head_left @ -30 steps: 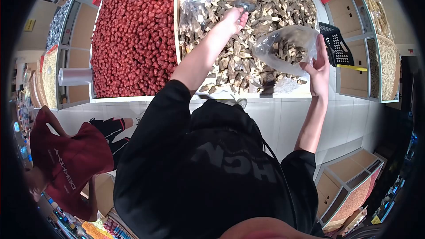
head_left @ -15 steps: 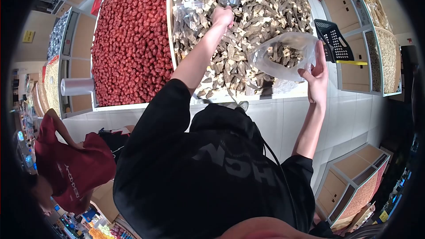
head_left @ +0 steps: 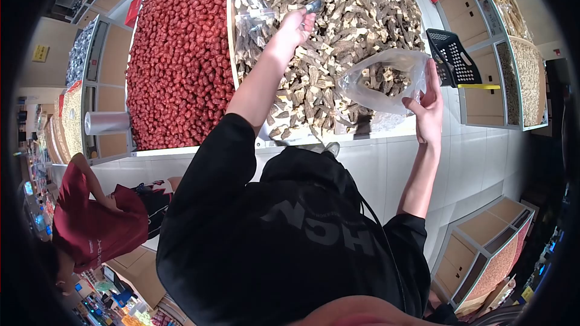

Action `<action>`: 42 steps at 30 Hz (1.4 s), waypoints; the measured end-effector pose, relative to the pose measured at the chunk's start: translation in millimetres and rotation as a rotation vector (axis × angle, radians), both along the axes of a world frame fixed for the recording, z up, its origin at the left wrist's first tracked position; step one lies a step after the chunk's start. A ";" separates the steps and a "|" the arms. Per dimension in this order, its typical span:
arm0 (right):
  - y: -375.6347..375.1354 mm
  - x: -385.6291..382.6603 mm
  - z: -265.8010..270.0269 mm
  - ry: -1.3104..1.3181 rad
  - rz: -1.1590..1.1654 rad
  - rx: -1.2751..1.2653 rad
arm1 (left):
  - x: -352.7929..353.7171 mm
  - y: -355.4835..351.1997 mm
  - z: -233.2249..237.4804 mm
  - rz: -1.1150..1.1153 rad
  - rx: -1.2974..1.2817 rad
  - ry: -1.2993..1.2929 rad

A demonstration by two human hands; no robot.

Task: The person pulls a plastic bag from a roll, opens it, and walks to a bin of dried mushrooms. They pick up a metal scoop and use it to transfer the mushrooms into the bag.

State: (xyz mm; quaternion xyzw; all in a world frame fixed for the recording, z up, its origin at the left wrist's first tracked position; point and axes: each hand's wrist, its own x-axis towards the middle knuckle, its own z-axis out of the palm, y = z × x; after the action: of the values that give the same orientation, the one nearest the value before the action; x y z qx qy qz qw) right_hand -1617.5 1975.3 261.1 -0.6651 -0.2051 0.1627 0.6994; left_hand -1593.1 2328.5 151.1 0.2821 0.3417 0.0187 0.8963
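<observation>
My left hand [head_left: 295,26] is closed around the handle of a metal scoop [head_left: 314,6], whose tilted bowl is over a heap of dark, wrinkled dried mushrooms with pale stems [head_left: 356,21]. Its bowl shows only in part. On the right, my right hand [head_left: 428,111] grips the edge of a clear plastic bag [head_left: 368,99], with the thumb on the near side and the fingers stretched up along the rim. The bag's mouth gapes towards the left, and several mushrooms show in or through it.
Red dried dates [head_left: 178,60] fill the left compartment, beside a white divider [head_left: 231,42]. Packed plastic bags [head_left: 251,9] lie along it. A black basket [head_left: 456,60] stands at right. A plastic roll [head_left: 107,123] is at left, near a person in a dark red shirt [head_left: 99,223].
My left hand has shifted slightly left and nearer to me, and the scoop has turned so less of its bowl shows. The bag has moved a little left and down. The other person has shifted.
</observation>
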 end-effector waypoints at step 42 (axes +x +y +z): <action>0.0 -8.8 -6.4 0.083 0.005 0.093 | -1.6 -3.3 -37.4 -0.207 0.152 -0.096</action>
State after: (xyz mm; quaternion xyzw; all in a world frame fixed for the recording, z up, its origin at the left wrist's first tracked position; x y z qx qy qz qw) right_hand -1626.3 1975.2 254.7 -0.6241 -0.1849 0.1825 0.7369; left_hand -1594.7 2325.1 113.7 0.3816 0.2650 -0.0347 0.8848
